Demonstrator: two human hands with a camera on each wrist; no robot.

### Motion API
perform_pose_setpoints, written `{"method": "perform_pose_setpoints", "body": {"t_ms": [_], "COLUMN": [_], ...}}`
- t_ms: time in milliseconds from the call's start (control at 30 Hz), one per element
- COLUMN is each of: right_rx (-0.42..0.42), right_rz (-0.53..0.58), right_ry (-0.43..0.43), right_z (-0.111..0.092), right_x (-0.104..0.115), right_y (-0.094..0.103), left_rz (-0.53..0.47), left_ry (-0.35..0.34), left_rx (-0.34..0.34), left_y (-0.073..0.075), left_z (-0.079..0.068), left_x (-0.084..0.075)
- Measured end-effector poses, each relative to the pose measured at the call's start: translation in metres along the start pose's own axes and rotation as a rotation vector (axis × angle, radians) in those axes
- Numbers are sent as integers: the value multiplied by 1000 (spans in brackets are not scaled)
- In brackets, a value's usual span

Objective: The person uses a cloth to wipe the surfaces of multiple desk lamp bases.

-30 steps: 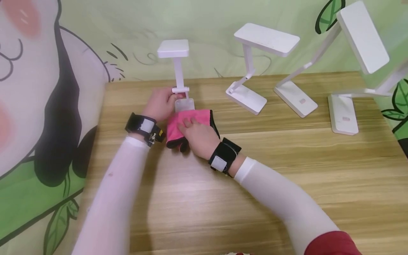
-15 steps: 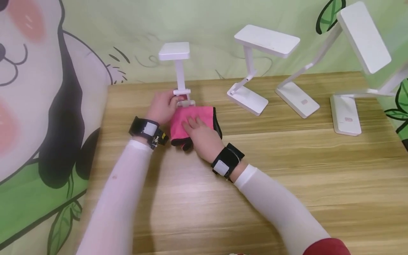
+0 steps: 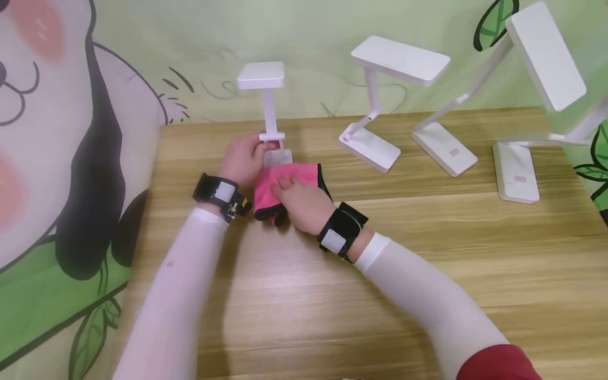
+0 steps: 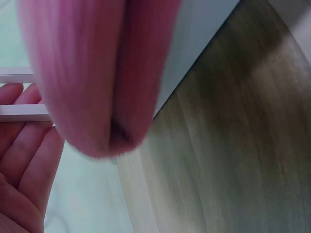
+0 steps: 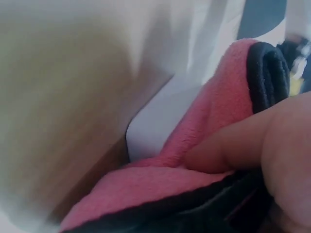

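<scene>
A white folding desk lamp [image 3: 261, 76] stands at the left of the table, near the wall. My left hand [image 3: 241, 160] grips its lower arm just above the base; in the left wrist view the fingers [image 4: 34, 155] lie behind its white bars. A pink cloth [image 3: 268, 184] with black edging is folded over the front part of the lamp's base [image 3: 277, 157], hiding much of it. My right hand [image 3: 306, 206] holds the cloth against the base, fingertips on top. In the right wrist view a digit presses into the cloth [image 5: 150, 187] beside the white base.
Farther right on the wooden table [image 3: 404, 285] stand three more white lamps: a near one [image 3: 399, 58], a taller one [image 3: 546, 55] and one at the far right [image 3: 515, 174], partly cut off. A wall with a panda picture [image 3: 106, 158] borders the back and left.
My right hand has slid the cloth a short way toward the back over the lamp's base, then toward me again. The left hand keeps its grip on the lamp.
</scene>
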State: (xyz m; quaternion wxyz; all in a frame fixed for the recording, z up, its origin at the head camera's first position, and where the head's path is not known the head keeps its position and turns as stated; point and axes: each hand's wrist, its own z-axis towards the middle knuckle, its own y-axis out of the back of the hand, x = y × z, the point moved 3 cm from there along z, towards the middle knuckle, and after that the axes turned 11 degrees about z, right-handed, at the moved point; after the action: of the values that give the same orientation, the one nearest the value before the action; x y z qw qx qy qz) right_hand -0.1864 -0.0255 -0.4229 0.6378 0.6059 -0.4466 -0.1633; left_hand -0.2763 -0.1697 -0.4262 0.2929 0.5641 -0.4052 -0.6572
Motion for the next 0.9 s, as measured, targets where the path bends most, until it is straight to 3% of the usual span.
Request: {"method": "perform_pose_setpoints", "body": {"t_ms": [133, 233, 433, 633, 900], "right_rx": [-43, -72, -76, -67, -197], "right_rz": [-15, 2, 59, -3, -69], "right_ry": [10, 3, -58, -18, 27], "right_z": [24, 29, 1, -19, 28], "right_x": [-12, -18, -13, 2, -4], "right_y": [4, 4, -7, -12, -9], "left_rz": [23, 17, -17, -15, 31], "left_ry": [0, 1, 5, 6, 10], "left_rx": [-13, -16, -1, -16, -24], "left_y": [-2, -4, -4, 1, 3], "left_z": [3, 4, 4, 1, 1], "left_x": [-2, -1, 0, 0, -1]}}
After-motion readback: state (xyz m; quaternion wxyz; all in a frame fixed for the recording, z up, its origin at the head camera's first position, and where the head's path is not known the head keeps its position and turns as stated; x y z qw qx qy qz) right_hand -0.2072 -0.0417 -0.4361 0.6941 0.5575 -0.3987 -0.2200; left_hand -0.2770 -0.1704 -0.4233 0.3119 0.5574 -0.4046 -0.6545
